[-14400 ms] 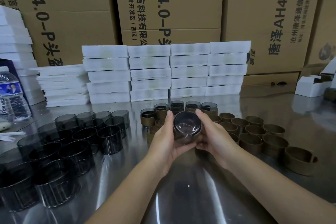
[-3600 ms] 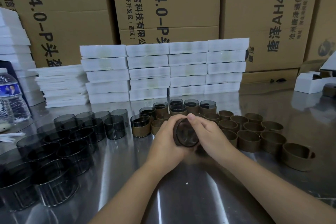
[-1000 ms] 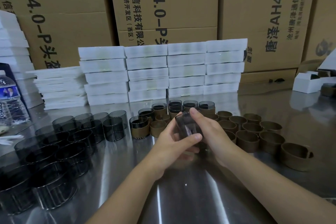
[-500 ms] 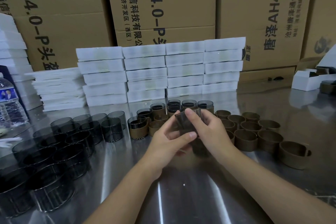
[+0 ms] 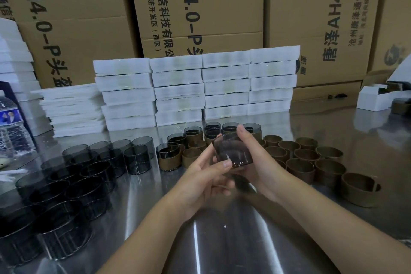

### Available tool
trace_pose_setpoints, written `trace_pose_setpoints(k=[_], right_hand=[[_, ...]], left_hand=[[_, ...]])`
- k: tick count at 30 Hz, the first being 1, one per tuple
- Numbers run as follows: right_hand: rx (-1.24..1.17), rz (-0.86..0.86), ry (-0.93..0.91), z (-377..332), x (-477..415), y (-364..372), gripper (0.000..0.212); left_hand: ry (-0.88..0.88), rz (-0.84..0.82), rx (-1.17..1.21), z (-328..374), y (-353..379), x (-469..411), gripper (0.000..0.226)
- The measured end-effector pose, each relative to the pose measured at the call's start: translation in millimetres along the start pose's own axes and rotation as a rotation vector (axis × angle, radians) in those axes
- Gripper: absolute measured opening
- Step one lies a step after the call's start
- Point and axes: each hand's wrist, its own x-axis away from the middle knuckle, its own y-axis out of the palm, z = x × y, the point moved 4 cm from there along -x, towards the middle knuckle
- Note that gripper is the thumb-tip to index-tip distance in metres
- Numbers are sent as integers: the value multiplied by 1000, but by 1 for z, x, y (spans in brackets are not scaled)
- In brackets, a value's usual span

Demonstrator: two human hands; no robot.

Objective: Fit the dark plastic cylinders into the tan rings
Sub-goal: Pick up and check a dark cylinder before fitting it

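A dark see-through plastic cylinder [image 5: 232, 151] is held above the table's middle, tilted, with both hands round it. My left hand [image 5: 205, 176] grips it from the near left, thumb on its lower edge. My right hand [image 5: 255, 162] holds it from the right, fingers over its top rim. I cannot tell whether a tan ring sits on it. Several loose dark cylinders [image 5: 73, 176] stand at the left. Several empty tan rings [image 5: 311, 160] stand at the right. Behind my hands stand several cylinders fitted in tan rings [image 5: 170, 158].
The steel table [image 5: 222, 240] reflects light. Stacks of white foam trays [image 5: 200, 87] line the back, with big cardboard boxes [image 5: 200, 6] behind them. A water bottle [image 5: 10, 124] stands at the far left. A small white box [image 5: 375, 100] sits at the far right.
The cylinder has been turned in my hands from facing me to lying more sideways, and both hands have shifted their grip a little. The pieces on the table have not moved.
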Motion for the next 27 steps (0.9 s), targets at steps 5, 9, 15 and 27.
trace_pose_setpoints(k=[5, 9, 15, 27], right_hand=[[49, 57, -13, 0, 0, -1, 76], [121, 122, -61, 0, 0, -2, 68], [231, 177, -222, 0, 1, 1, 67], [173, 202, -134, 7, -4, -3, 78]], left_hand=[[-9, -4, -4, -3, 0, -2, 47], [2, 98, -74, -4, -2, -3, 67], [21, 206, -186, -4, -2, -4, 76], [11, 227, -156, 1, -2, 0, 64]])
